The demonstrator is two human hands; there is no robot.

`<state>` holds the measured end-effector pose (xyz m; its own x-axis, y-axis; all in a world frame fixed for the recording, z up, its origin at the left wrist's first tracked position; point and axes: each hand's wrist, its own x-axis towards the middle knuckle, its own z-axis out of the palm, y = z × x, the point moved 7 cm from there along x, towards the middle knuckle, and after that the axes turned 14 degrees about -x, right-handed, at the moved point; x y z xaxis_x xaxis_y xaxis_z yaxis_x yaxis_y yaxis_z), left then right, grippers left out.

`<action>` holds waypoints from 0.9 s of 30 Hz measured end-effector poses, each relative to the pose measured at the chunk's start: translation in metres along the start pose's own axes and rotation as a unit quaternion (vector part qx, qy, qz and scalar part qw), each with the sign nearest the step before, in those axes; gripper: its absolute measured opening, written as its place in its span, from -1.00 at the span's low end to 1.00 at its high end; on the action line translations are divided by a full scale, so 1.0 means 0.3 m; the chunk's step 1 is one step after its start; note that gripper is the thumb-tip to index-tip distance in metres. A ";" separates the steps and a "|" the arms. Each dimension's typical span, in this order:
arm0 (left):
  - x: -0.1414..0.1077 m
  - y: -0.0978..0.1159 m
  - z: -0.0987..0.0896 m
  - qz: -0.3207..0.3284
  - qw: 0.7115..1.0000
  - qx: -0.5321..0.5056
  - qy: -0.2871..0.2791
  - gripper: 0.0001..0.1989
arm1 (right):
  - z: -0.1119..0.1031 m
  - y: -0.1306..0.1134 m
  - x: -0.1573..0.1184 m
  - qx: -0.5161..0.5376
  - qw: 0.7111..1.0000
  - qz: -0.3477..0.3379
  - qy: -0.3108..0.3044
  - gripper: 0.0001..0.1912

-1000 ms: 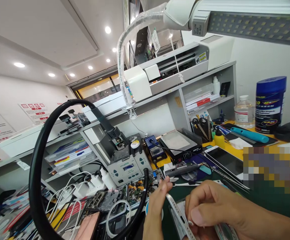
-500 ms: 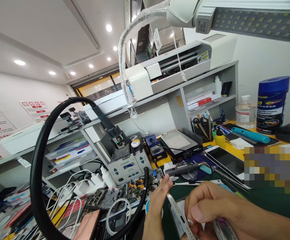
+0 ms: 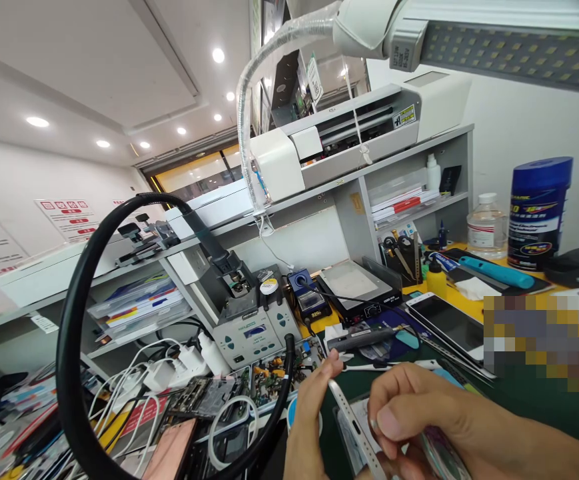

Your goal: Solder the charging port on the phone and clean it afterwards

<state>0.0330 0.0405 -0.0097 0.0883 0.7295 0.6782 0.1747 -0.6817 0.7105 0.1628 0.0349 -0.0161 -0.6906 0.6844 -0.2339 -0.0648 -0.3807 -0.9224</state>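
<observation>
My left hand [image 3: 306, 427] is wrapped along the side of a smartphone [image 3: 356, 427]. The phone is tilted on its edge, so its silver bottom side with the charging port and small holes faces me. My right hand [image 3: 419, 413] is closed at the phone's right face, thumb against the curled index finger. Whatever lies in that pinch is too small or hidden to name. Beneath the right palm shows part of a round, shiny, purple-tinted thing [image 3: 444, 457], mostly covered. Behind the phone a clear flat piece [image 3: 344, 440] lies on the green mat [image 3: 524, 413].
Beyond my hands lie a dark pen-like tool [image 3: 362, 339] and a white phone [image 3: 446, 325]. A hot-air station [image 3: 254, 337] stands behind circuit boards [image 3: 274, 383], its thick black hose [image 3: 69, 333] looping at left. A yellow bottle [image 3: 436, 280] and blue-lidded canister [image 3: 539, 213] stand right.
The phone's upper end has shifted slightly left, and my right thumb has moved a little left with it. Otherwise the view has shifted only slightly.
</observation>
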 end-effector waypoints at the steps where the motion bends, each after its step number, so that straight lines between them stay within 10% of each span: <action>1: -0.016 0.006 -0.001 0.007 1.000 -0.004 -0.001 -0.49 | 0.001 0.000 0.003 0.003 1.000 0.001 -0.003 -0.85; 6: -0.080 -0.001 -0.013 0.006 1.000 -0.012 0.013 -0.20 | -0.005 0.007 0.012 0.012 1.000 -0.013 -0.015 -0.79; 27: -0.061 0.009 -0.003 -0.013 0.999 -0.035 0.008 -0.22 | -0.021 -0.005 0.003 -0.022 0.998 -0.054 0.028 -0.78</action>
<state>0.0310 0.0253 -0.0198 0.0678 0.7469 0.6615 0.1068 -0.6646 0.7395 0.1668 0.0400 -0.0168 -0.6395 0.7544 -0.1483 -0.1043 -0.2762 -0.9554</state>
